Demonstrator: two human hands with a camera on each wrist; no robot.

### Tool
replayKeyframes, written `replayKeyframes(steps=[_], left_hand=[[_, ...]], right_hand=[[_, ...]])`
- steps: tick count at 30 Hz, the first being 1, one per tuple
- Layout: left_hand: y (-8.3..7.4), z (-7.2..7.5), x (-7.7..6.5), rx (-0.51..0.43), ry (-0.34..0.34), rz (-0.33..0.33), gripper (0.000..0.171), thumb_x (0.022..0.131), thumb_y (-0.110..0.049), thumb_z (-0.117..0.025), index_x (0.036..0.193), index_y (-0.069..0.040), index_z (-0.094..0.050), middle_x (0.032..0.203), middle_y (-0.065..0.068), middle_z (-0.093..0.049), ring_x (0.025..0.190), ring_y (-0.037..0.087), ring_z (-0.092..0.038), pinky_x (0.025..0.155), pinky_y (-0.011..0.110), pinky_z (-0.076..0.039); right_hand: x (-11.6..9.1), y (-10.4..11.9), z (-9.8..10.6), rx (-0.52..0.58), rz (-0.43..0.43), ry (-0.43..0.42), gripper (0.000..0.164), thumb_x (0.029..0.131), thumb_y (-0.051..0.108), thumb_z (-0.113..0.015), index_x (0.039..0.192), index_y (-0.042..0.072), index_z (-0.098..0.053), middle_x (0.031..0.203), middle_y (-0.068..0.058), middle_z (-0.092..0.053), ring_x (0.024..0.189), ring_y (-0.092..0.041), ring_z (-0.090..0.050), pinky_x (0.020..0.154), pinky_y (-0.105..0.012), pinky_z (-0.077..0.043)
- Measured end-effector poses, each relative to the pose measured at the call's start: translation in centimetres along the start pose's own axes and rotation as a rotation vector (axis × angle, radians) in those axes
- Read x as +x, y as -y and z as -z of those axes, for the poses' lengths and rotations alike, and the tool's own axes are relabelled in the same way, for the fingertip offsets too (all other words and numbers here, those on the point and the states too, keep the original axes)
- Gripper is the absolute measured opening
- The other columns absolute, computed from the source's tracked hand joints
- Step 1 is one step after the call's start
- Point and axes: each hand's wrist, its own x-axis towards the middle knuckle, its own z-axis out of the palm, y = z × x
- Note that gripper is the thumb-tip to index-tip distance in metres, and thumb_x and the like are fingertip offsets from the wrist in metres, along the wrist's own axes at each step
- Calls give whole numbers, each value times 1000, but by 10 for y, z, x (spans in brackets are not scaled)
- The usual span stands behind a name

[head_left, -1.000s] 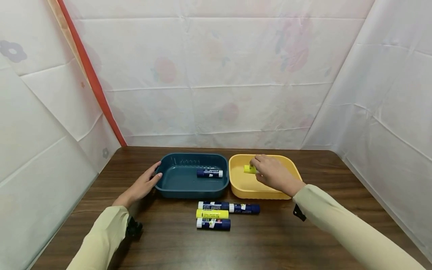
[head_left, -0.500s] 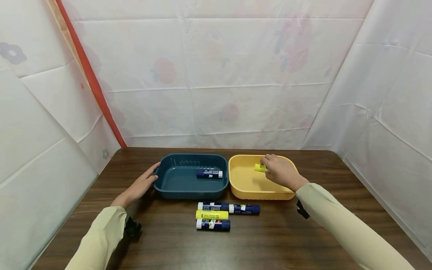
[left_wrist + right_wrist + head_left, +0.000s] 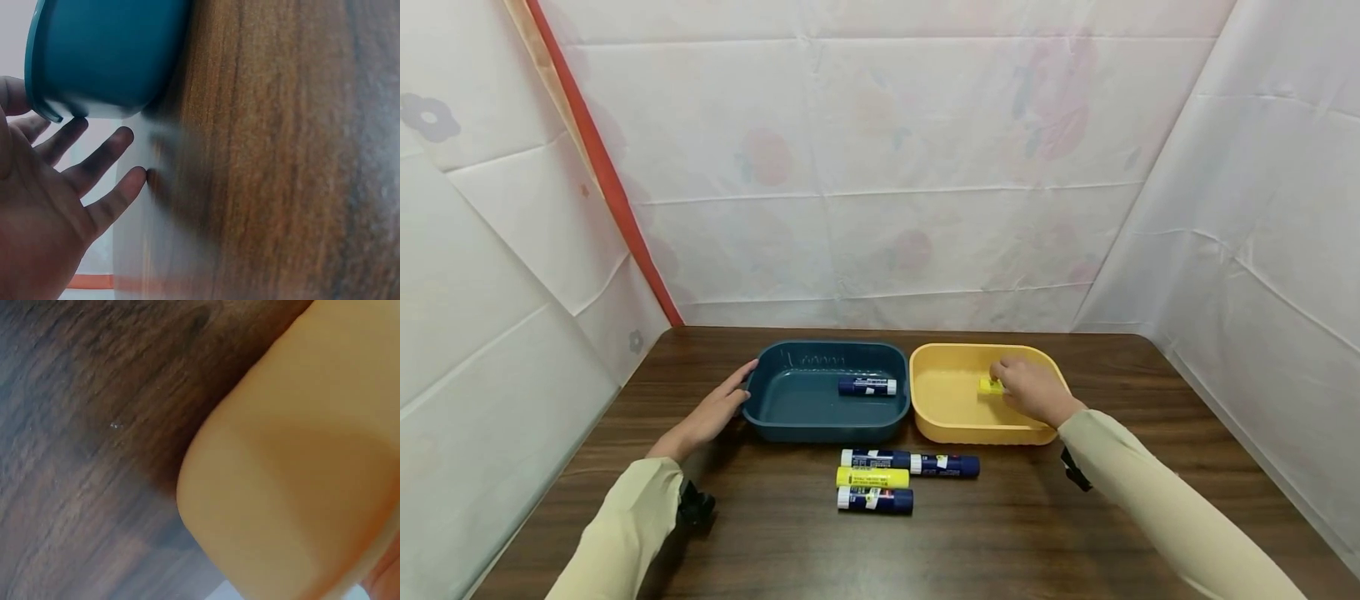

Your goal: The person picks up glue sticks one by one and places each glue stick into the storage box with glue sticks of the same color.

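Right hand (image 3: 1033,392) pinches a yellow tube (image 3: 988,387) inside the yellow tray (image 3: 943,402); left hand (image 3: 709,417), fingers spread, touches the blue tray (image 3: 793,402). Advised: settle the tube flat before release, lest it roll.

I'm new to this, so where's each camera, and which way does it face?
Head: on the head, facing forward and down at a rectangular teal plastic tray and a rectangular yellow plastic tray; left hand and right hand show.
Left wrist: worn there, facing the teal tray's outside; the left hand shows.
Right wrist: worn there, facing the yellow tray's outside; a sliver of skin shows.
Head and left wrist share the teal tray.
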Motion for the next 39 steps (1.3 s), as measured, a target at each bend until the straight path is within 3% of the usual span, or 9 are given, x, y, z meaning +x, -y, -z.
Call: replayKeyframes(steps=[3,12,25,33,39], left_hand=[[-1,-1,0,0,-1,2,58,101,-15,-30,154,-11,-7,156,24,-5,138,48,-13,104,63,-23],[-4,-4,-1,33,-21,-10,58,102,-17,-31,154,-11,-9,157,22,-7,139,45,-13,105,63,-20],[-4,-7,0,19,-22,-10,57,101,-16,-30,154,-12,-9,157,21,-6,139,45,-13,105,63,-20],[-6,-8,3,20,-10,-10,58,102,-17,-31,155,-12,-8,157,22,-6,140,45,-11,106,64,-16],[-9,-7,5,35,-4,-15,58,102,-17,-30,154,-11,-7,157,22,-5,140,45,-9,106,65,-14]], right_hand=[[0,0,-4,17,-23,44,20,79,0,-72,94,4,-60,86,-5,-57,75,-22,-56,66,-37,-48],[-1,-1,-9,20,-65,94,17,83,1,-70,96,5,-61,86,-6,-58,71,-19,-56,62,-35,-48],[-3,-5,-13,12,-63,84,19,82,2,-71,97,5,-62,87,-6,-58,72,-18,-56,62,-33,-48],[-5,-5,2,63,-71,94,25,80,1,-72,102,0,-60,89,-9,-57,72,-20,-56,63,-35,-49],[-6,-1,22,-1,-56,42,30,79,6,-75,104,0,-61,93,-12,-59,77,-25,-58,69,-40,-50]])
